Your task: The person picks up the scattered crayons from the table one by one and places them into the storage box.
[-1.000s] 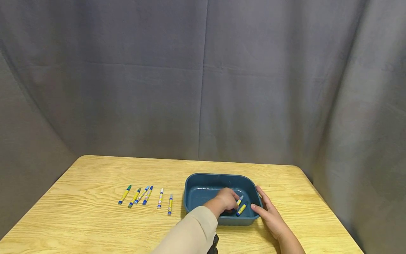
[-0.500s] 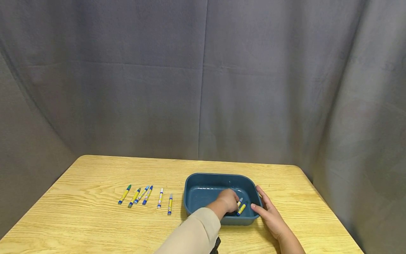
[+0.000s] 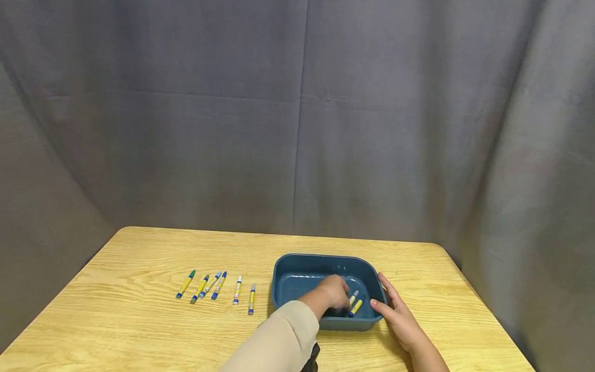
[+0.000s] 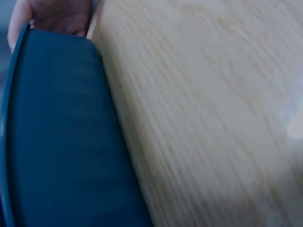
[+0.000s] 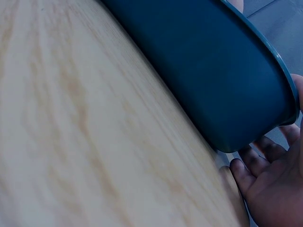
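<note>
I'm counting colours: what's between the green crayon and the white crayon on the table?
A dark crayon, a light blue crayon and a blue crayon, in the head view.

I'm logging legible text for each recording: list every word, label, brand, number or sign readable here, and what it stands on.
None can be read in any view.
Six crayons on the table: wrappers show small markings, too small and blurred to read.
Two crayons visible in the tub: wrappers too small to read.
Dark blue tub: no lettering seen.
Table and grey curtain: no lettering seen.
</note>
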### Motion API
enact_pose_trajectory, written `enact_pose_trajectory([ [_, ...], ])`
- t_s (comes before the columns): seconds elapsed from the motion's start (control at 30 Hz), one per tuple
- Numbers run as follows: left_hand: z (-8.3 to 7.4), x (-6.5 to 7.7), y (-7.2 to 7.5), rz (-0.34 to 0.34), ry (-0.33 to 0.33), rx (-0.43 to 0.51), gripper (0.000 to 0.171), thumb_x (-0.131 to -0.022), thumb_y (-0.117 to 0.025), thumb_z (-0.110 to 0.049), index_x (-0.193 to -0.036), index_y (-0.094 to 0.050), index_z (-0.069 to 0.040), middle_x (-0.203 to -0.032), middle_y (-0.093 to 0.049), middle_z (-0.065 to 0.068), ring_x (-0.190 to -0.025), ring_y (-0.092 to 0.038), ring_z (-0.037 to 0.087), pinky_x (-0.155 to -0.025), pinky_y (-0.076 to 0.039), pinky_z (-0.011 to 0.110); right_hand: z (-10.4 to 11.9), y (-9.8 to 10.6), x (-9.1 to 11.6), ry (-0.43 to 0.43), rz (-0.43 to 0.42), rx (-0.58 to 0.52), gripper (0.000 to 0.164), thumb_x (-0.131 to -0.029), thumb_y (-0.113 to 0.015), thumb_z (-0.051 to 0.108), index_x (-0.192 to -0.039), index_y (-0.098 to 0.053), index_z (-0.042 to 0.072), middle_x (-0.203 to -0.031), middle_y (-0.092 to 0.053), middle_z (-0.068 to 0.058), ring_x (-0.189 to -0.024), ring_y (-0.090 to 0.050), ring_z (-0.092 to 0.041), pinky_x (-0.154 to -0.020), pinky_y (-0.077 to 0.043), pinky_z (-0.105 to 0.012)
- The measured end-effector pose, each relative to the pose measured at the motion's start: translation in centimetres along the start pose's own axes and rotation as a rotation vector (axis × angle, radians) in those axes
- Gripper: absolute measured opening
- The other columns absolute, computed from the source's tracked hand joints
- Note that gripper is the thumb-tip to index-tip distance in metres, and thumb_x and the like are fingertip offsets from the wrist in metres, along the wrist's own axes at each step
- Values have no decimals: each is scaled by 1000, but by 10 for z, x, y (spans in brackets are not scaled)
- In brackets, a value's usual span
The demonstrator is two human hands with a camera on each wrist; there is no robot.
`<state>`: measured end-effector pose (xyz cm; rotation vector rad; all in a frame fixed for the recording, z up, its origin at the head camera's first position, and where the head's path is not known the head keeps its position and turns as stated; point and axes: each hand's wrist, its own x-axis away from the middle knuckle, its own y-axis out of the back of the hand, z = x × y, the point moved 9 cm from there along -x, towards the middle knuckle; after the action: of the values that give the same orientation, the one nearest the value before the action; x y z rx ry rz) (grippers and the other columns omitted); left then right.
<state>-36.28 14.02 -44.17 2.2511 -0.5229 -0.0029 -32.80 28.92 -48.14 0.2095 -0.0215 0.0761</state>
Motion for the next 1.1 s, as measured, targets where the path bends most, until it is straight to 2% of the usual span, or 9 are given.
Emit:
enact_pose_trajectory([
  [0.17, 4, 3, 10, 8, 13, 58, 35, -81, -76, -6, -115, -69, -1, -110, -70, 10, -72, -67, 19, -63, -53, 24, -1, 1, 1, 0, 8, -3, 75, -97, -55, 17, -159, -11, 16, -159, -23, -24, -145, -24, -38, -89, -36, -4],
  [0.3, 7, 5, 21, -3, 29, 79, 36, -81, -77, -7, -116, -69, -3, -111, -69, 10, -54, -56, 12, -53, -48, 20, 0, 1, 1, -1, 15, -7, 76, -98, -54, 17, -159, -9, 16, -160, -19, -23, -146, -23, -38, -89, -36, -3],
  [0.5, 10, 8, 36, -16, 16, 175, 39, -81, -76, -4, -119, -67, -2, -121, -66, 15, -71, -69, 26, -61, -57, 27, 0, 0, 1, -5, 12, -6, 76, -98, -55, 18, -159, -10, 16, -161, -19, -22, -145, -23, -35, -89, -35, -2],
  [0.57, 13, 9, 41, -20, 6, 245, 40, -81, -75, -2, -120, -66, 0, -117, -66, 16, -79, -70, 30, -66, -59, 31, 0, 0, 1, -9, 7, -1, 76, -98, -55, 18, -159, -11, 17, -161, -20, -21, -142, -30, -25, -90, -36, -2],
  [0.7, 22, 12, 54, -6, -19, 375, 42, -83, -72, 0, -124, -62, 4, -105, -66, 16, -91, -68, 31, -75, -60, 38, -1, -1, 0, -5, 8, 2, 75, -98, -56, 18, -159, -12, 16, -161, -21, -21, -122, -40, 11, -90, -36, -2],
  [0.8, 31, 15, 70, -13, -30, 420, 44, -85, -70, -1, -127, -60, 4, -103, -64, 15, -94, -67, 28, -80, -59, 41, -1, -2, 0, 2, 20, -7, 75, -98, -55, 18, -159, -11, 15, -160, -21, -22, -110, -40, 22, -90, -35, -2],
  [0.87, 39, 18, 82, -30, -29, 439, 44, -87, -69, -3, -129, -60, 3, -104, -62, 14, -95, -67, 26, -82, -59, 41, -2, -2, 1, 1, 20, -7, 75, -98, -55, 18, -159, -11, 16, -160, -21, -22, -113, -41, 18, -90, -35, -2],
  [0.93, 47, 20, 94, -60, -38, 446, 44, -87, -68, -3, -129, -59, 3, -106, -62, 16, -95, -67, 25, -82, -59, 41, -2, -2, 1, 2, 23, -9, 75, -98, -54, 18, -159, -10, 16, -160, -20, -23, -126, -41, 4, -90, -35, -2],
  [1.1, 72, 27, 124, -140, -34, 468, 42, -89, -67, -4, -130, -59, 2, -107, -62, 16, -95, -68, 23, -82, -59, 39, -1, -2, 0, 6, 29, -10, 76, -98, -54, 17, -159, -9, 16, -162, -16, -23, -145, -21, -34, -89, -34, -1],
])
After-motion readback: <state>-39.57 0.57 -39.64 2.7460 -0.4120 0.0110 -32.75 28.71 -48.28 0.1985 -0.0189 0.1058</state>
